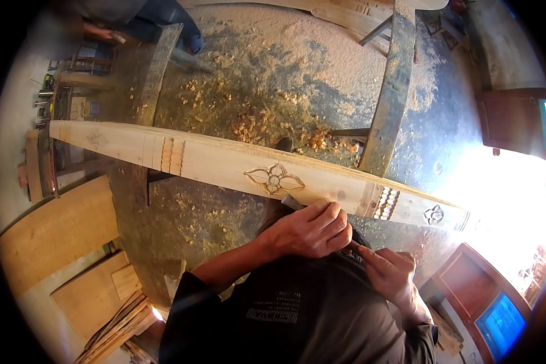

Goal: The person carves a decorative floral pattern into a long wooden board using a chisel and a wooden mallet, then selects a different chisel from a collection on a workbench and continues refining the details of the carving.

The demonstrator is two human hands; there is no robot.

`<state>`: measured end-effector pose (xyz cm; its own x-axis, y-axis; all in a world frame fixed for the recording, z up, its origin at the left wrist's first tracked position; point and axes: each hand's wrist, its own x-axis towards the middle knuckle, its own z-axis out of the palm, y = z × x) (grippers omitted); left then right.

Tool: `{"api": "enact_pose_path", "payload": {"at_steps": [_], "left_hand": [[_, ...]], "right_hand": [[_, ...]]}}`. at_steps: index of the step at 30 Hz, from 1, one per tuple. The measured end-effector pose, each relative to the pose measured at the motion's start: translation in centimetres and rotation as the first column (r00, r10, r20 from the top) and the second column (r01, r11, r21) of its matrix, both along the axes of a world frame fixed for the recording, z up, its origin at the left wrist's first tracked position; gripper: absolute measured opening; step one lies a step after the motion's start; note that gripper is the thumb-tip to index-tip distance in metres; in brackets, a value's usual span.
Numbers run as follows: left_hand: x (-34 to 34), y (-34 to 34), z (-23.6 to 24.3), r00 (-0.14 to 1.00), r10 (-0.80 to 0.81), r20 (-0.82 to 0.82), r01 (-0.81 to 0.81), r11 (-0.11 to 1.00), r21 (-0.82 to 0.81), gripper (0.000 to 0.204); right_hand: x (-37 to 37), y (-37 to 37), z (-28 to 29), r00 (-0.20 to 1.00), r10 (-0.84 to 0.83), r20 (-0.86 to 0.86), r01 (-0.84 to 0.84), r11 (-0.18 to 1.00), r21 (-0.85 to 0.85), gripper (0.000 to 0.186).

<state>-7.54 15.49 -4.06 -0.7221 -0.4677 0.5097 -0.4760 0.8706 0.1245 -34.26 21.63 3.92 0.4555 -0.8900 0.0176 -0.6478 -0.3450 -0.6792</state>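
A long pale wooden board (212, 159) lies across in front of me. It bears a carved four-petal flower (275, 179) near its middle and rows of notched grooves (386, 202) further right. My left hand (314, 232) is closed around a chisel (293, 202) close to its flat metal blade. The blade's end is at the board's near edge, just below and right of the flower. My right hand (392, 270) grips the chisel's rear part, close to my body. Fingers hide most of the tool, so its full shape cannot be told.
Narrow wooden benches (389, 109) stand under the board at left and right. Wood shavings (255, 124) and sawdust cover the floor. Another person's leg (179, 27) shows at the upper left. Planks (118, 324) lie at the lower left; bright light enters at the right.
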Motion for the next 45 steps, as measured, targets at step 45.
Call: {"api": "enact_pose_path", "payload": {"at_steps": [45], "left_hand": [[-2.1, 0.4, 0.2, 0.955, 0.273, -0.119, -0.239, 0.94, 0.242, 0.051]], "right_hand": [[0.5, -1.1, 1.5, 0.99, 0.08, -0.12, -0.076, 0.997, 0.033, 0.041]]}}
